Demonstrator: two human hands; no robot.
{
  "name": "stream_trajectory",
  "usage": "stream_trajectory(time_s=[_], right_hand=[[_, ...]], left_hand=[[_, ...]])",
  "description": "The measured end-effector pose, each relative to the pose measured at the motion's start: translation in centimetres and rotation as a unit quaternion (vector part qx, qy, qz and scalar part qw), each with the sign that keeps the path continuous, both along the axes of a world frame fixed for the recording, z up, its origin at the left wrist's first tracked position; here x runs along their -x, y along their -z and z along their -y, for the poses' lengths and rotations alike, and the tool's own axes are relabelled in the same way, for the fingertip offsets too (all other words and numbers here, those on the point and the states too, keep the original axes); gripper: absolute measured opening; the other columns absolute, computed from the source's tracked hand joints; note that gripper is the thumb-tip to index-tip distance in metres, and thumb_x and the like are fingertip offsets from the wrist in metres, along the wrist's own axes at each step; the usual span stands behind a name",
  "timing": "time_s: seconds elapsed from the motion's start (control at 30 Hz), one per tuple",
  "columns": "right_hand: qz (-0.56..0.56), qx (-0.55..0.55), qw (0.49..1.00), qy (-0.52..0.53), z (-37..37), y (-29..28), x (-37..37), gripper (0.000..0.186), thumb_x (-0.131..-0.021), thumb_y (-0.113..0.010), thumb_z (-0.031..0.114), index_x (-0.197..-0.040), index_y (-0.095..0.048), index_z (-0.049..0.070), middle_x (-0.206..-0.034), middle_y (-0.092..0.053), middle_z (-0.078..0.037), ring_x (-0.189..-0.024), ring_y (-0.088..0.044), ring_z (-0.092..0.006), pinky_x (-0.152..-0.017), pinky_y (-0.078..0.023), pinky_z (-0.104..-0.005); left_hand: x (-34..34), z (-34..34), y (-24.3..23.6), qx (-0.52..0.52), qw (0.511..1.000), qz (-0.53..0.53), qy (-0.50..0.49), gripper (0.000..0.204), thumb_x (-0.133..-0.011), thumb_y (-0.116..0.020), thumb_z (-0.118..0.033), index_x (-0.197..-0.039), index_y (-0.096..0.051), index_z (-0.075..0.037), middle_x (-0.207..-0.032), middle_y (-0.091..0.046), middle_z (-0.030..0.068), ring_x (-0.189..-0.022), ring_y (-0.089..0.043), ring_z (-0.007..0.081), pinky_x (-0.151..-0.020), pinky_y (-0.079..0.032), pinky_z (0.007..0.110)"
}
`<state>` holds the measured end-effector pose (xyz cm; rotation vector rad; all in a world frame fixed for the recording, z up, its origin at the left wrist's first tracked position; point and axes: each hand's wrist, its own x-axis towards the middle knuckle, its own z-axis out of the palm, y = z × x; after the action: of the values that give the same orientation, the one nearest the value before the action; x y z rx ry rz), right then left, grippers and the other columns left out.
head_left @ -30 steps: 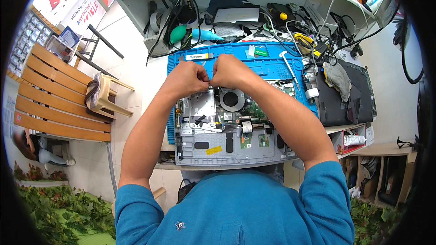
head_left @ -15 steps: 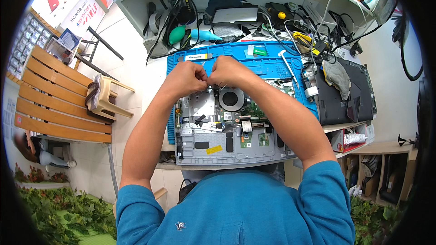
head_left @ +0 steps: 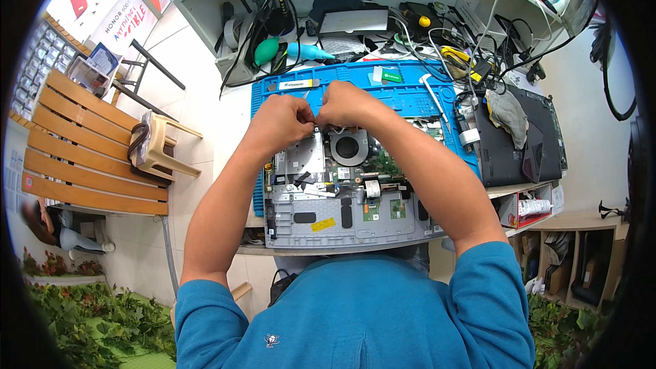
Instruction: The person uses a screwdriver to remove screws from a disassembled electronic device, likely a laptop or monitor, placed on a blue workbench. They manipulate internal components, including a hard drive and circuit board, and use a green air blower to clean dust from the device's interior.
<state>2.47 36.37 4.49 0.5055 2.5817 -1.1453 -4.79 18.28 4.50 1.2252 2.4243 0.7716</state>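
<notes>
An opened laptop base (head_left: 362, 232) lies before me on a blue repair mat (head_left: 410, 105), its inner parts exposed. Both hands meet at its far edge, just beyond the silver metal plate (head_left: 304, 157) and the round black fan (head_left: 348, 148). The fingers of my left hand (head_left: 282, 120) are bent and pinched together. Close beside it, my right hand (head_left: 346, 106) is also closed, thumb against fingers. Whatever is between the fingertips is too small and too covered to name. A yellow sticker (head_left: 322, 225) marks the near part of the base.
Beyond the mat stand a green blower bulb (head_left: 266, 50), a light-blue bottle (head_left: 309, 52) and tangled cables (head_left: 471, 61). A white-handled brush-like tool (head_left: 433, 99) lies on the mat's right. Further right is a dark laptop (head_left: 529, 123) with a grey cloth (head_left: 507, 119) on it.
Both hands stay at the laptop's far edge with only small finger shifts. My left hand has moved very slightly down and to the right.
</notes>
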Motion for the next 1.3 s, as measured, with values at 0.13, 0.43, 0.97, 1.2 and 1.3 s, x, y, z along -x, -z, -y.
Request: stream_trajectory(time_s=[0.13, 0.43, 0.97, 1.2, 1.3], right_hand=[[0.009, 0.036, 0.999, 0.004, 0.0, -0.3, -0.6, 0.016, -0.078, -0.082, 0.012, -0.081, -0.076, -0.003, -0.076, -0.077, -0.013, -0.059, -0.075, -0.0211, -0.052, -0.064, -0.0374], [-0.003, 0.102, 0.994, 0.038, -0.3, 0.0, -1.5, 0.013, -0.085, -0.078, 0.008, -0.082, -0.076, -0.005, -0.074, -0.079, -0.016, -0.062, -0.079, -0.0242, -0.056, -0.067, -0.0382], [-0.175, -0.137, 0.974, -0.053, 1.3, 1.8, -3.5, 0.017, -0.078, -0.081, 0.011, -0.092, -0.085, 0.002, -0.089, -0.08, -0.021, -0.088, -0.079, -0.0385, -0.085, -0.063, -0.0474], [-0.214, -0.223, 0.944, -0.115, 2.4, 1.9, -3.4, 0.021, -0.079, -0.076, 0.003, -0.1, -0.082, 0.002, -0.103, -0.08, -0.023, -0.099, -0.078, -0.044, -0.088, -0.063, -0.0523], [-0.195, -0.224, 0.947, -0.121, 2.5, 1.1, -3.4, 0.02, -0.08, -0.075, 0.002, -0.099, -0.081, 0.001, -0.102, -0.08, -0.023, -0.099, -0.077, -0.0442, -0.088, -0.063, -0.053]], left_hand=[[0.0, 0.5, 0.6, -0.01, 1.0, -0.026, 0.012, 0.017, -0.084, -0.082, -0.007, -0.1, -0.084, -0.002, -0.086, -0.082, 0.0126, -0.076, -0.078, 0.023, -0.075, -0.061, 0.035], [-0.5, -0.1, -0.6, 0.016, 0.998, -0.047, 0.032, 0.021, -0.082, -0.079, -0.006, -0.102, -0.084, -0.007, -0.077, -0.072, 0.0114, -0.071, -0.07, 0.0263, -0.07, -0.055, 0.04], [0.3, 0.2, 0.5, -0.016, 1.0, 0.002, 0.013, 0.022, -0.082, -0.082, -0.008, -0.102, -0.078, -0.002, -0.084, -0.078, 0.0108, -0.079, -0.076, 0.0258, -0.077, -0.059, 0.037], [0.4, 0.0, -0.1, -0.003, 1.0, -0.016, 0.016, 0.025, -0.079, -0.082, -0.005, -0.103, -0.078, -0.001, -0.083, -0.076, 0.0092, -0.077, -0.074, 0.0197, -0.075, -0.058, 0.035], [0.8, 0.0, 0.0, -0.001, 1.0, 0.004, 0.015, 0.027, -0.078, -0.081, -0.006, -0.104, -0.078, -0.001, -0.083, -0.076, 0.0089, -0.076, -0.073, 0.0196, -0.075, -0.058, 0.035]])
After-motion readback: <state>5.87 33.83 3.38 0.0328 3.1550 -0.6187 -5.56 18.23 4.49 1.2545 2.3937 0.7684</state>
